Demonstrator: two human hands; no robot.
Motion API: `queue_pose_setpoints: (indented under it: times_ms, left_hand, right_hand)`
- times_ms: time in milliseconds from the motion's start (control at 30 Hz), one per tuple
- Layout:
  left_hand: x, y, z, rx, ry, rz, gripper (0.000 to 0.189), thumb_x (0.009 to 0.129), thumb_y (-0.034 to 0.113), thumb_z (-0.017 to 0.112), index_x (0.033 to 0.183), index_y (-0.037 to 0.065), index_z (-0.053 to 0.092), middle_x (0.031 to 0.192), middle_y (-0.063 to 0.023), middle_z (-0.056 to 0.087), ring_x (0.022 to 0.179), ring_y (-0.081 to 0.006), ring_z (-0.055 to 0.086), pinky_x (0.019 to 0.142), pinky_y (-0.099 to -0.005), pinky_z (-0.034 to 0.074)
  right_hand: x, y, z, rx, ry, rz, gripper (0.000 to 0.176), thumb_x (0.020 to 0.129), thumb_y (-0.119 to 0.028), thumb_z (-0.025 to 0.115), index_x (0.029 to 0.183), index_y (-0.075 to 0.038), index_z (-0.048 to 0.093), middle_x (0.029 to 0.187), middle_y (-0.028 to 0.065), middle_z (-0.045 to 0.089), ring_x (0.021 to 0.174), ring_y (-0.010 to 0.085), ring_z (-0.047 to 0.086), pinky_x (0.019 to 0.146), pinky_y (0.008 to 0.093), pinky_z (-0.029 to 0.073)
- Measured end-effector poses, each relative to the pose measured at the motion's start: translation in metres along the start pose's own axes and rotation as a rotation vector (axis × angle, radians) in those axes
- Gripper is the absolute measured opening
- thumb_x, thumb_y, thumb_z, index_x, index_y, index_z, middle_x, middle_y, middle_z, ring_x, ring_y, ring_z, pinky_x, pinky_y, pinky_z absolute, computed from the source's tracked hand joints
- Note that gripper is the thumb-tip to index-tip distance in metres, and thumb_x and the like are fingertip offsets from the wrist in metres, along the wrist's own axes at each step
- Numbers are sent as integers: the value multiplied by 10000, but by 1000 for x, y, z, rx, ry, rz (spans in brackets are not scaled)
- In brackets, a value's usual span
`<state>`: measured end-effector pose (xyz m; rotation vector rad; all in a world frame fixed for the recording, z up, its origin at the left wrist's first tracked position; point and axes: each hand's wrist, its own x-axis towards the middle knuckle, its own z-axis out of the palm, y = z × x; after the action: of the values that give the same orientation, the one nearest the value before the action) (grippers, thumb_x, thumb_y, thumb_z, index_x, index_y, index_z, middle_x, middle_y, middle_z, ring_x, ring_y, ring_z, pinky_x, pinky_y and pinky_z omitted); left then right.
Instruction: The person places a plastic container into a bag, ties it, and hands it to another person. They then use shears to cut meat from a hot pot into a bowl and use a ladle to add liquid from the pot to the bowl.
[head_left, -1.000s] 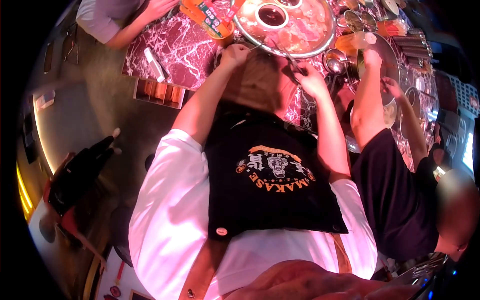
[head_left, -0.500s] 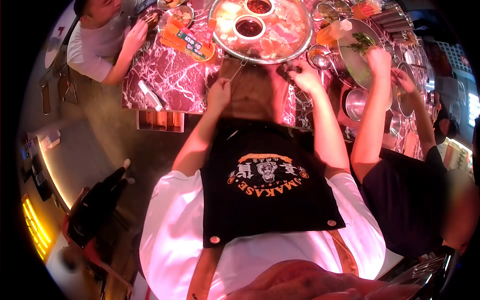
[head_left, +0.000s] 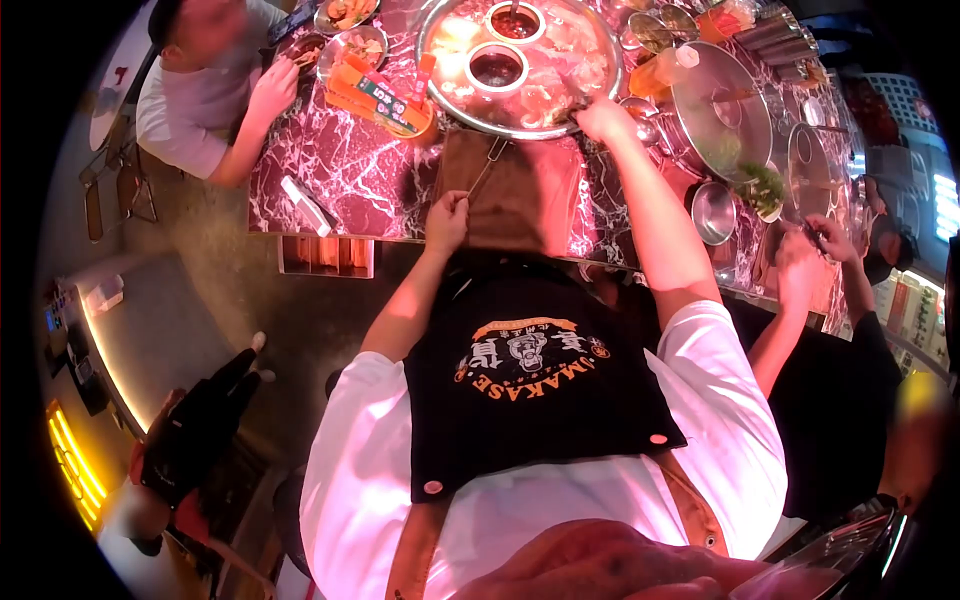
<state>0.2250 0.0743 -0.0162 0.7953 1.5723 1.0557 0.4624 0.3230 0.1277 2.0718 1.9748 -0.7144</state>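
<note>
My left hand (head_left: 447, 222) is closed around the handle end of a thin metal utensil (head_left: 487, 165), which slants up over the brown board (head_left: 495, 215) toward the platter. At the lower right rim of the large round platter (head_left: 570, 95), my right hand (head_left: 606, 124) is pinched at something dark, too small to make out. Pale and pink food fills the platter, around two white-rimmed bowls of dark sauce (head_left: 497, 68).
A person at the upper left (head_left: 190, 110) holds a hand near small bowls. Orange packets (head_left: 365, 95) and a white object (head_left: 306, 205) lie on the marble table. At right are a large pan (head_left: 725, 110), a steel bowl (head_left: 713, 212) and a co-worker's hands (head_left: 800, 265).
My right hand has moved up to the platter's rim. My left hand has come down slightly with the utensil. The co-worker's hands have moved down, away from the pan with the greens.
</note>
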Motion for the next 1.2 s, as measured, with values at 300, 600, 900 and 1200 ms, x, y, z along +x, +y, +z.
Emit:
queue_pose_setpoints:
  times_ms: [300, 600, 900, 1200]
  left_hand:
    - [-10, 17, 8, 433, 254, 433, 170, 909, 119, 562, 1034, 27, 633, 779, -123, 648, 702, -278, 624, 639, -362, 479]
    - [-9, 29, 27, 898, 435, 580, 78, 873, 84, 541, 941, 75, 579, 895, -111, 582, 823, -340, 536, 710, -449, 393]
    - [-7, 41, 27, 912, 377, 479, 63, 858, 105, 552, 901, 76, 588, 923, -107, 604, 830, -315, 554, 748, -436, 412]
    - [-8, 31, 26, 901, 425, 478, 117, 848, 127, 551, 942, 80, 602, 922, -110, 607, 844, -319, 560, 758, -440, 417]
  right_hand:
    - [-1, 50, -10, 438, -192, -97, 200, 881, -233, 608, 885, -36, 637, 651, 52, 589, 514, 139, 531, 471, 300, 405]
    - [131, -10, -74, 20, 103, -285, 579, 811, -403, 690, 1294, -108, 568, 1254, 151, 617, 1160, 316, 588, 968, 391, 463]
    - [247, -62, -70, -283, -30, -608, 460, 780, -222, 607, 1227, -111, 620, 1138, 220, 648, 1032, 371, 635, 889, 422, 503]
    - [219, -22, -90, -88, 0, -584, 441, 787, -281, 630, 1141, -18, 638, 1074, 232, 667, 977, 361, 653, 834, 399, 509]
